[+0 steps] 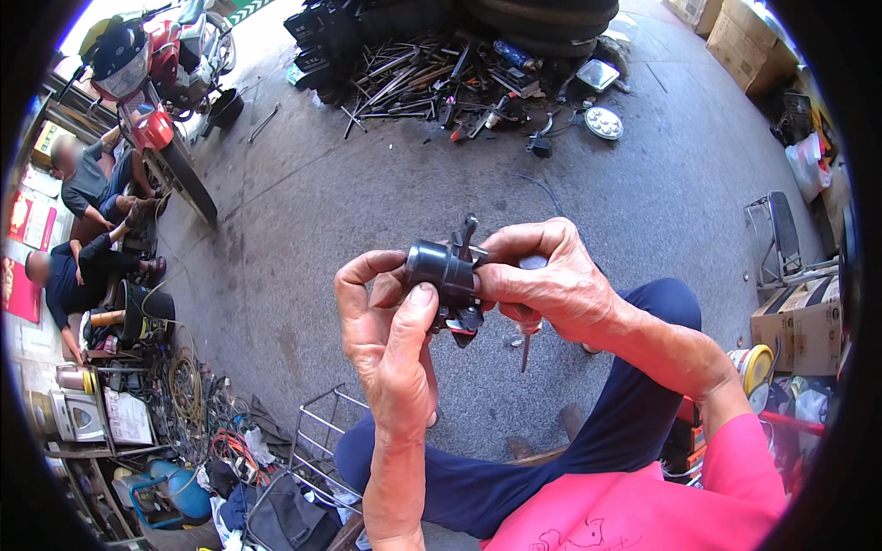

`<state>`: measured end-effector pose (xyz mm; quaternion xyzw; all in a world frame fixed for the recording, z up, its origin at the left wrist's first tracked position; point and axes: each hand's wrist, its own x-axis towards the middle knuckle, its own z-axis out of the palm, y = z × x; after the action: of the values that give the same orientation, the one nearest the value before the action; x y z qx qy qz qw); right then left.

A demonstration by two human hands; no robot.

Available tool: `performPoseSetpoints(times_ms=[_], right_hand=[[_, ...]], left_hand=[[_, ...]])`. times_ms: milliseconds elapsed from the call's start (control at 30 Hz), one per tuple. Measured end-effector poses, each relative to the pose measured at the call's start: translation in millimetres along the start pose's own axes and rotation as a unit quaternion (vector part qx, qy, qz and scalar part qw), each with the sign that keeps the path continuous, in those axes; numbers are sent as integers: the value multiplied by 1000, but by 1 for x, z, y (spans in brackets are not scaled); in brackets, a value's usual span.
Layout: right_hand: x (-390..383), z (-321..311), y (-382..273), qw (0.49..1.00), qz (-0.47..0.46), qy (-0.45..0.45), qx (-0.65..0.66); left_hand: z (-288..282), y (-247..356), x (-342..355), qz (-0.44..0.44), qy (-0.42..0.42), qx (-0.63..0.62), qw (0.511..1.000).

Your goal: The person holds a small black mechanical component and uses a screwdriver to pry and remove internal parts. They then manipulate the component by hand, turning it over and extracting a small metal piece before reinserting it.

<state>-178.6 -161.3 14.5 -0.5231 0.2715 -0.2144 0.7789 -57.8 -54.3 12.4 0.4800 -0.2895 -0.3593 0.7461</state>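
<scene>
A black cylindrical plastic part (436, 264) with an upright lever and a small red piece underneath is held up in the middle. My left hand (390, 340) is closed on it from the left, thumb against its lower edge. My right hand (542, 275) pinches its right side with thumb and forefinger while also gripping a screwdriver (528, 321) with a pale handle, its shaft pointing down below my fingers. The part's underside is partly hidden by my fingers.
A pile of metal tools (413, 78), a motorcycle (165, 138), two people (78, 285) sitting at left among buckets, a wire rack (322, 432) by my left leg, cables (184, 386), cardboard boxes (795, 331) and a folding chair (781, 239) at right surround me.
</scene>
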Motion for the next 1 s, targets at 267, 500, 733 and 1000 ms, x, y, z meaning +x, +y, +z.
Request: performPoseSetpoints(times_ms=[267, 500, 733, 1000], right_hand=[[0, 4, 1, 1000, -14, 5, -9], [-3, 7, -1, 997, -66, 4, -49], [-6, 6, -3, 981, -143, -10, -130], [-16, 7, 1, 975, -155, -6, -161]], left_hand=[[0, -4, -1, 32, 0, -15, 999], [-2, -4, 4, -50, 26, -50, 997], [-11, 1, 6, -111, -60, -172, 977], [-21, 3, -1, -201, -50, -176, 962]])
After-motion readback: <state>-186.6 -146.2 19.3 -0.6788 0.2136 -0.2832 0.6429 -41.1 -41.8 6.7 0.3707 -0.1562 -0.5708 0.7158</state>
